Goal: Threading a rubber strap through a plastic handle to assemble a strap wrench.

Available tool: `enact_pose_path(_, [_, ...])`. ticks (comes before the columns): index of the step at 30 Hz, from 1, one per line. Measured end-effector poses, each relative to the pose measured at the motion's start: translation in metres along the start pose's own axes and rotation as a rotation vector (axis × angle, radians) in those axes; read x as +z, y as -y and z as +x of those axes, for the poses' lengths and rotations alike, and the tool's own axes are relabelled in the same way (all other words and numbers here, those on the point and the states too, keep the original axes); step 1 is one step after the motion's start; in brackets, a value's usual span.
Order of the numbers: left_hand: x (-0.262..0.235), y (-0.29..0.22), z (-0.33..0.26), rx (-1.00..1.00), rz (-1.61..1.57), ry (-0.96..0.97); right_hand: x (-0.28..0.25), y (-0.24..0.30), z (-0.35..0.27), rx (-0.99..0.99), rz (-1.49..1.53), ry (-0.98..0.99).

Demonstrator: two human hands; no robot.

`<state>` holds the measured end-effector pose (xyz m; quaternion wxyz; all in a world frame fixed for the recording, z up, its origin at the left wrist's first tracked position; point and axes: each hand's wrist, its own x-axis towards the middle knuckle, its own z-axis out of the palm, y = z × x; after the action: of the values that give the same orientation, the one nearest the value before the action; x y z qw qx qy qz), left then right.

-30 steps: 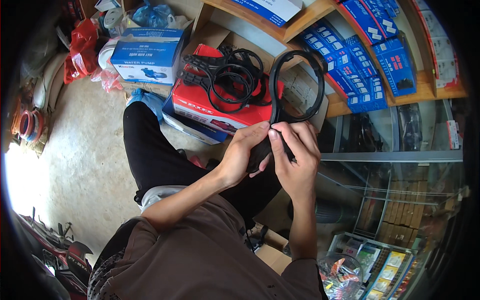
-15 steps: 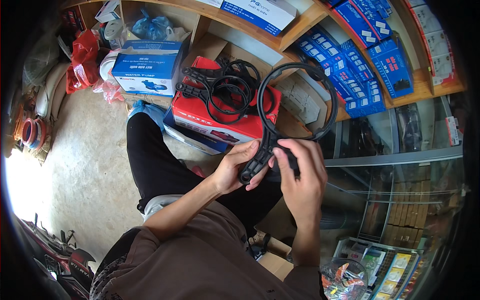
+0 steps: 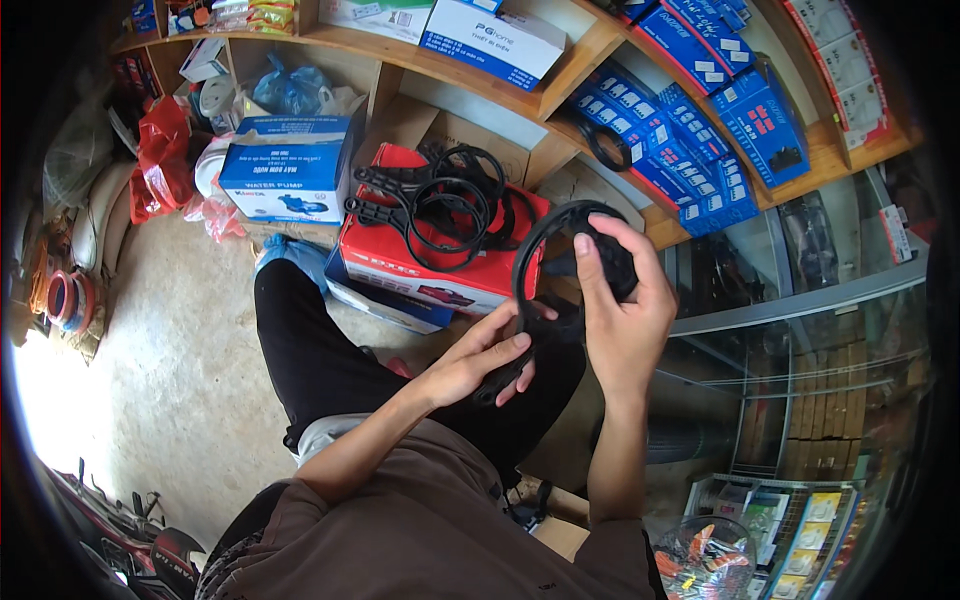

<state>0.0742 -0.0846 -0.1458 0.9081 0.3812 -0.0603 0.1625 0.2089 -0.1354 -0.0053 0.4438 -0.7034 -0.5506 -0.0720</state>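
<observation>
A black plastic filter wrench [image 3: 521, 272], a large ring with a ribbed handle, is held tilted in front of me. My left hand [image 3: 480, 358] is closed around its handle, thumb on top. My right hand [image 3: 632, 295] pinches the ring's far right side between thumb and fingers. The ring's right part is dark and partly hidden by that hand. Just beyond, several more black filter wrenches [image 3: 408, 215] lie piled on a red box [image 3: 385, 258].
A blue and white pump box [image 3: 285, 178] stands left of the red box. Wooden shelves [image 3: 585, 60] with blue packages [image 3: 660, 140] curve across the back. A dark ring [image 3: 606, 150] shows against them. A glass case [image 3: 800, 310] stands at right, a motorbike [image 3: 130, 545] at lower left.
The wrench has turned, so its ring looks narrower and sits lower. My right hand has moved up from the handle's base to the ring. My left hand stays on the handle.
</observation>
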Motion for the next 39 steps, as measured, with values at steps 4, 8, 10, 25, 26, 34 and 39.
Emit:
enact_pose_path(4, [0.016,-0.007,0.004,0.092,0.135,-0.168,0.001,-0.005,-0.002,-0.020,-0.039,-0.001])
enact_pose_path(8, [0.012,-0.011,0.002,0.061,0.153,-0.101,0.000,-0.002,0.000,-0.078,-0.107,0.053])
enact_pose_path(10, [0.012,-0.010,0.002,0.051,0.167,-0.118,0.000,-0.001,0.001,-0.102,-0.115,0.068])
enact_pose_path(25, [-0.005,-0.030,0.004,0.254,-0.011,-0.436,-0.002,0.002,-0.018,0.067,0.281,0.285])
enact_pose_path(26, [0.005,-0.039,0.003,0.271,0.016,-0.486,-0.001,0.002,-0.025,0.042,0.246,0.334])
enact_pose_path(34, [0.015,-0.051,0.000,0.139,0.384,-0.569,0.017,-0.009,-0.053,0.027,0.210,0.253])
enact_pose_path(39, [0.016,-0.051,0.005,0.165,0.426,-0.633,0.031,-0.023,-0.066,-0.044,0.155,0.194])
